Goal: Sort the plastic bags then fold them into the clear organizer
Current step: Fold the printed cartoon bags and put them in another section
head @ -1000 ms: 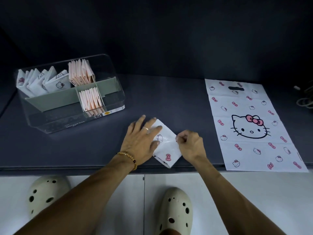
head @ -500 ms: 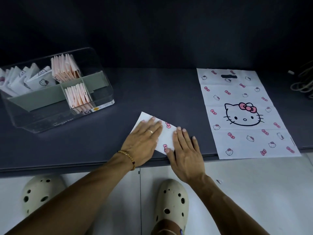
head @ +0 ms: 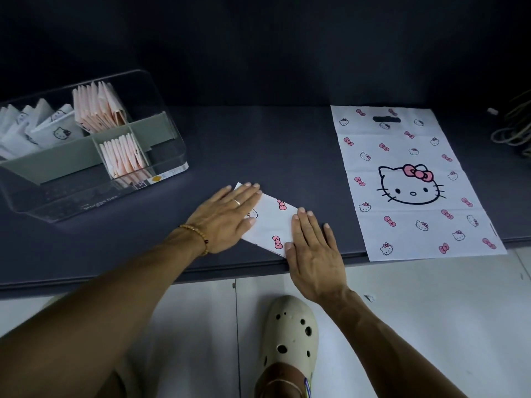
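Observation:
A folded white bag with pink bows lies near the front edge of the dark table. My left hand lies flat on its left part, fingers spread. My right hand presses flat on its right edge. The clear organizer stands at the left, holding folded white cat-print bags in one section and folded pink bags in two others. A flat, unfolded white cat-print bag lies at the right.
Coiled cables sit at the far right of the table. Below the table edge is a pale tiled floor with my cream clog.
My right hand went from pinching the bag's edge to lying flat on it. The bag is now a flatter folded rectangle. My left hand stayed pressed on it.

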{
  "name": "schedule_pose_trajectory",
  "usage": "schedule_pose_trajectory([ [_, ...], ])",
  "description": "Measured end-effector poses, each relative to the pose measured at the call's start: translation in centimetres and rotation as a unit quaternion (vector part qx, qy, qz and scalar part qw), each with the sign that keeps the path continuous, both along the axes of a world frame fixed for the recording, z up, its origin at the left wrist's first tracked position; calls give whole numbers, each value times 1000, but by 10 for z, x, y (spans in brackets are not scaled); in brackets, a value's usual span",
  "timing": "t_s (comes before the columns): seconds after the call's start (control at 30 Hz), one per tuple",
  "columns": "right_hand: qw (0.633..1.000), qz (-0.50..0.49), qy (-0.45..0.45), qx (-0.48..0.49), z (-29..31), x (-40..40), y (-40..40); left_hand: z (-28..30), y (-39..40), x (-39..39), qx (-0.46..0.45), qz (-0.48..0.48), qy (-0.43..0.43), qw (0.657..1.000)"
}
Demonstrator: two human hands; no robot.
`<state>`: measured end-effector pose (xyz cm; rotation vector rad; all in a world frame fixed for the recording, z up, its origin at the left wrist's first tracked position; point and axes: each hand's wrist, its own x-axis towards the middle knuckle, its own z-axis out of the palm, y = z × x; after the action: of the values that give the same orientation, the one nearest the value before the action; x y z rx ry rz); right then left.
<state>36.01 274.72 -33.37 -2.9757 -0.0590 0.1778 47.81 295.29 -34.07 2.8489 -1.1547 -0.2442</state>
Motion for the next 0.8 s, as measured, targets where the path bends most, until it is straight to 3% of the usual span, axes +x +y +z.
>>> schedule_pose_trajectory([
  [0.13,1000,3,-5,23,4,-3,0,8,21,6,32,56,10,998],
  [0.27,997,42,-61,-6,14,-13,6,33,9,-17,-13,120,-70,990],
  [0.37,986,123,-108,29,21,-21,15,35,1,-50,-41,83,-147,985],
  [0.47,973,184,-119,66,28,-18,22,29,11,-78,-42,74,-69,994],
  [0.6,982,187,0,30,30,-3,20,23,33,-85,12,50,-1,999],
  [0.67,979,203,5,18,30,-1,18,25,37,-83,4,39,6,999],
  [0.8,980,189,-43,48,34,1,17,30,44,-80,-142,74,46,986],
])
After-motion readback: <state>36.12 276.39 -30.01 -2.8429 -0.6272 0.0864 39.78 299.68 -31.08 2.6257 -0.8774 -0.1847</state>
